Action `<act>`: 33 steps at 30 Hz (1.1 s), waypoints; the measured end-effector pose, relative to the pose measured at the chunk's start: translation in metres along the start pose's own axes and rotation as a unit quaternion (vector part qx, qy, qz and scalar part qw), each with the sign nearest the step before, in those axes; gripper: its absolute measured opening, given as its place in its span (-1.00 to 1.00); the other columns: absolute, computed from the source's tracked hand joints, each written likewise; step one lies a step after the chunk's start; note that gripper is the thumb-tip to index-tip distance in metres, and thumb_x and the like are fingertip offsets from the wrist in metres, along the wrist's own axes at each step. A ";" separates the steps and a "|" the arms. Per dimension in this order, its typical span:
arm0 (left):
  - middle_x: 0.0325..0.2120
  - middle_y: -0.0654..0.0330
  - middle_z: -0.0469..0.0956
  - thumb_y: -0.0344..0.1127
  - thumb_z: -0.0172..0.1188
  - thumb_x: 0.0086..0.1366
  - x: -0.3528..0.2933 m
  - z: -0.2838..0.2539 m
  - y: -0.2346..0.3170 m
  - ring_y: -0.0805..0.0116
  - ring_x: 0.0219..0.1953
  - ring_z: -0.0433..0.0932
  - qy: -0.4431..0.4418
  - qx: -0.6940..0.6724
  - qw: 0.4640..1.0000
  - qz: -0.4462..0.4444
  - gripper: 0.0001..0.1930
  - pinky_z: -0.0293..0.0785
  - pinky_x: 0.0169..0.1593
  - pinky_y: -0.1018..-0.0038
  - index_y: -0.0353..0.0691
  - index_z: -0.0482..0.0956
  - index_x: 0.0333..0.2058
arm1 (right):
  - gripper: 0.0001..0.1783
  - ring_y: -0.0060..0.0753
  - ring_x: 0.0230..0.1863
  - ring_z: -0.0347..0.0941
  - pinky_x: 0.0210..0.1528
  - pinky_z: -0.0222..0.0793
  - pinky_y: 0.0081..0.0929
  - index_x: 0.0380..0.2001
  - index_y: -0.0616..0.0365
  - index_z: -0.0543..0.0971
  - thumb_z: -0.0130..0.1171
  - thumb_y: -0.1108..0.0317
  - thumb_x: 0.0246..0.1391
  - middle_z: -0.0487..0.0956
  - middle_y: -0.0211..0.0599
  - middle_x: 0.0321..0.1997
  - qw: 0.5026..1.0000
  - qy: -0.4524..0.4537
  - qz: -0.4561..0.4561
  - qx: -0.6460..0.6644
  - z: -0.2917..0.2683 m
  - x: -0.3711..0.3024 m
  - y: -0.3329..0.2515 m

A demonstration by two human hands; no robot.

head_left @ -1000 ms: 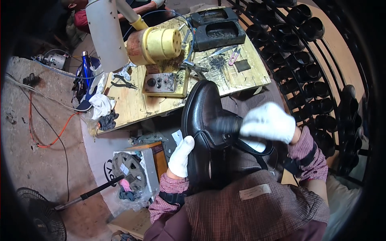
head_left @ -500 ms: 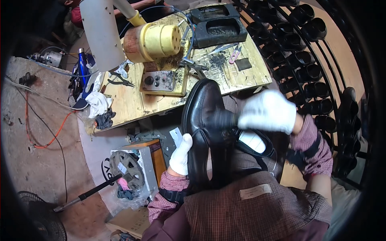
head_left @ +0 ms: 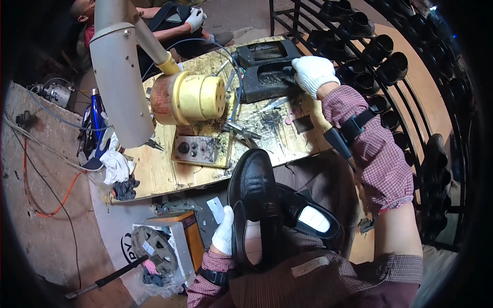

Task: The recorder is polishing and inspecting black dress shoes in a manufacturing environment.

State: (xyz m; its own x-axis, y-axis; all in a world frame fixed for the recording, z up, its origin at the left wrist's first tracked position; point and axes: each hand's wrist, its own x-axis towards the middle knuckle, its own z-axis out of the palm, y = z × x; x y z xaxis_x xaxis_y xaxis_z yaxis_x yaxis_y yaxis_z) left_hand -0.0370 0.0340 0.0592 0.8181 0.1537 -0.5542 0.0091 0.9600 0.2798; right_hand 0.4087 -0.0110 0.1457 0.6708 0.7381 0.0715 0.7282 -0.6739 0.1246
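Observation:
My left hand (head_left: pixel 224 232), in a white glove, grips the side of a black leather shoe (head_left: pixel 254 187) that stands toe-up on my lap. A second black shoe (head_left: pixel 309 217) with a pale insole lies beside it on my right thigh. My right hand (head_left: pixel 313 72), also gloved, is stretched out to the right end of a black tray (head_left: pixel 264 77) on the wooden table (head_left: pixel 164 174). Its fingers are curled on a dark brush that barely shows against the tray.
A yellow drum machine (head_left: pixel 190 97) with a white duct (head_left: pixel 118 77) and a control box (head_left: pixel 200 149) stands on the table, with hand tools. Racks of black shoes (head_left: pixel 390 66) curve along the right. Another person (head_left: pixel 174 20) sits beyond the table. Cables (head_left: pixel 46 205) cross the floor at left.
My right hand has left the shoe's upper, where it was rubbing with the dark brush, and reached forward to the black tray. The shoe has dropped lower on my lap.

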 end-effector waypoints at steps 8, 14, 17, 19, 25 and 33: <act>0.07 0.12 0.60 0.23 -0.07 0.55 -0.001 -0.002 0.008 0.31 0.02 0.59 0.108 0.095 0.989 -0.031 -0.33 0.52 0.16 0.43 -0.28 0.45 0.27 | -0.75 0.05 -0.13 0.70 -0.11 0.61 -0.09 -0.17 0.08 0.74 0.20 0.32 0.12 0.73 -0.07 -0.23 0.995 -0.066 0.005 -0.075 0.030 0.024 -0.014; 0.06 0.11 0.61 0.27 -0.06 0.54 0.000 -0.012 0.006 0.30 0.03 0.60 0.062 0.053 0.995 -0.058 -0.29 0.52 0.15 0.43 -0.31 0.47 0.24 | -0.60 0.10 0.01 0.63 0.11 0.50 -0.06 -0.05 0.07 0.71 0.16 0.08 0.17 0.70 -0.03 -0.08 0.972 0.052 0.067 0.218 0.019 -0.010 0.006; 0.26 -0.05 0.44 0.40 -0.08 0.45 0.000 -0.017 0.008 0.09 0.24 0.47 0.073 0.133 0.985 -0.086 -0.14 0.40 0.33 0.26 -0.28 0.28 0.38 | -0.53 -0.51 -0.55 0.56 -0.53 0.42 -0.53 0.06 0.20 0.65 0.31 0.16 0.17 0.65 -0.28 -0.44 0.742 -0.030 0.134 0.656 -0.003 -0.067 0.012; 0.32 -0.07 0.40 0.44 -0.07 0.42 0.000 -0.016 0.010 0.05 0.29 0.45 0.051 0.163 0.982 -0.079 -0.09 0.39 0.37 0.22 -0.27 0.23 0.41 | -0.52 -0.78 -0.62 0.41 -0.63 0.23 -0.77 0.09 0.27 0.61 0.30 0.27 0.12 0.56 -0.50 -0.51 0.668 -0.145 0.098 0.724 -0.020 -0.115 0.007; 0.25 0.03 0.47 0.34 0.01 0.45 -0.008 0.016 0.000 0.14 0.24 0.49 0.041 0.127 0.991 -0.030 -0.19 0.39 0.35 0.26 -0.26 0.32 0.36 | -0.60 -0.75 -0.53 0.46 -0.59 0.28 -0.76 0.01 0.22 0.71 0.33 0.32 0.10 0.70 -0.45 -0.34 0.643 -0.359 0.072 0.673 -0.012 -0.200 -0.020; 0.08 0.07 0.61 0.15 0.17 0.46 -0.018 0.020 -0.017 0.19 0.11 0.59 -0.020 -0.007 0.999 -0.031 -0.37 0.47 0.28 0.30 -0.30 0.50 0.22 | -0.53 -0.73 -0.57 0.50 -0.58 0.30 -0.74 0.02 0.18 0.73 0.26 0.37 -0.03 0.67 -0.42 -0.43 0.690 -0.225 0.134 0.674 -0.025 -0.212 -0.013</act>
State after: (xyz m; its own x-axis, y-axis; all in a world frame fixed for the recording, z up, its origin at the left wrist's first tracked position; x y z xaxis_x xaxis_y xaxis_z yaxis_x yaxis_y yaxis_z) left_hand -0.0403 0.0103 0.0797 0.8389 0.0849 -0.5377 0.0527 0.9705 0.2355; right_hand 0.2536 -0.1585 0.1537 0.5615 0.7009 -0.4397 -0.1661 -0.4251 -0.8898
